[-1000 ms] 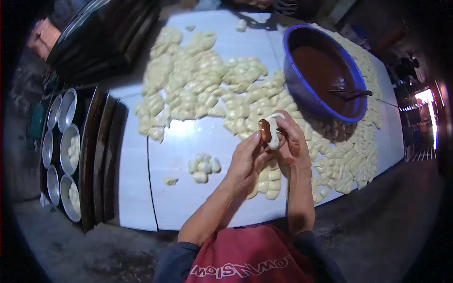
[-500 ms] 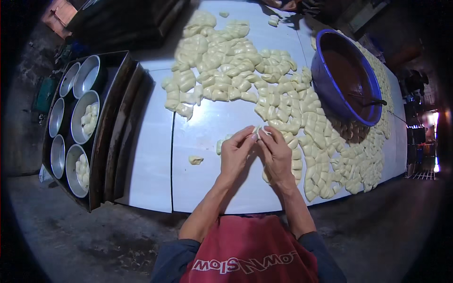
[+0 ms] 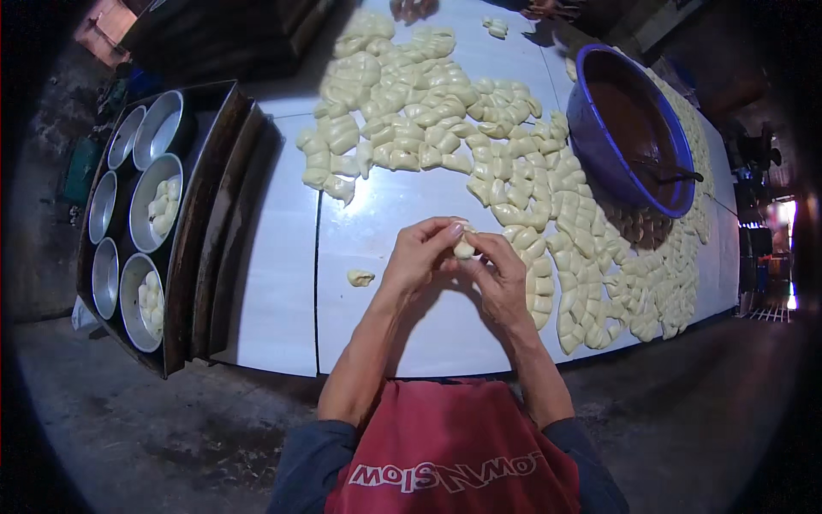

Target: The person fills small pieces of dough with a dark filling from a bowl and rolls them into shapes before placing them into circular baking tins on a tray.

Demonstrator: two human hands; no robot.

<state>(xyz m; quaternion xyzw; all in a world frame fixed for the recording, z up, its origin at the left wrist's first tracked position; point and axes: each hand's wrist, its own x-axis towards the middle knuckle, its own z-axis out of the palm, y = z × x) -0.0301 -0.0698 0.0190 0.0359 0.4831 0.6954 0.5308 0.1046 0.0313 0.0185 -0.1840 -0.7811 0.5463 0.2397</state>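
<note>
Between my fingertips is a small pale dough ball [image 3: 464, 249], held above the white table. My left hand [image 3: 421, 253] pinches it from the left, thumb on top. From the other side my right hand [image 3: 498, 272] closes on it with thumb and forefinger. A single dough piece [image 3: 360, 277] with a darker, uneven top lies left of my left hand. Many pale, glossy dough pieces [image 3: 411, 107] cover the table ahead, and more of them [image 3: 591, 257] spread to the right of my right hand. What lies under my palms is hidden.
A deep purple basin [image 3: 591, 141] of brown paste stands at the right with a dark-handled utensil [image 3: 676, 177] in it. On the left, a dark tray [image 3: 199, 201] carries several round tins [image 3: 103, 206]; two hold dough balls [image 3: 161, 206]. Another person's hand [image 3: 413, 9] shows at the far edge.
The dough at my fingertips now shows as a rounder ball, below my left thumb. Another person's hand has come in at the far edge, where a small dough piece lay. The view has shifted slightly.
</note>
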